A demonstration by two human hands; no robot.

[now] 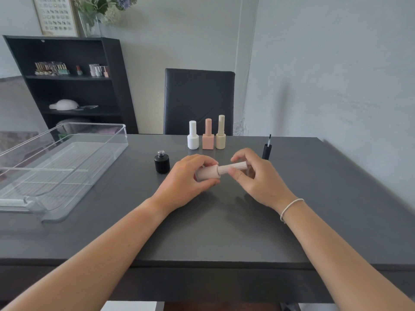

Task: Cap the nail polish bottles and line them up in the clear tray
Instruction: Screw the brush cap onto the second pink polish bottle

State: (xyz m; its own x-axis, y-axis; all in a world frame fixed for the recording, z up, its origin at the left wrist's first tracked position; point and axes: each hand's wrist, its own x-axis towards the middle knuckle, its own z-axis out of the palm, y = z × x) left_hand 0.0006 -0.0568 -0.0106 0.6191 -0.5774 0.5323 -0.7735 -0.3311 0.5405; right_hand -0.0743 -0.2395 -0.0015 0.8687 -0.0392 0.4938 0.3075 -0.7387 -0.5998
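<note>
Left hand [190,176]: grip wrapped around the body of a pale pink bottle [208,172], which lies sideways just above the surface [224,232].
Right hand [253,176]: fingertips [233,171] pinch the ribbed cap [233,168] on that bottle; a thin white band circles the wrist.
Black bottle [162,163]: squat, round, matte, uncapped with bare threaded neck; stands just left of the left hand.
Black cap [266,150]: stands upright behind the right hand, brush pointing up.
Capped row: white bottle [193,135], round; peach bottle [208,138], square base; cream bottle [221,133], round with ribbed cap. All three stand close together near the far edge.
Tray [107,131]: clear hard plastic, rectangular with tall walls and rounded corners, ribbed floor; sits at the left of the surface, well apart from the bottles, nothing in it.
Surface: dark grey, matte, flat; the right edge runs along the wall, the far edge meets a dark chair [198,99].
Open room: a wide bare stretch between the hands and the near edge, and another to the right of the black cap.
Shelf [67,86]: black, behind the tray, holding small bottles.
</note>
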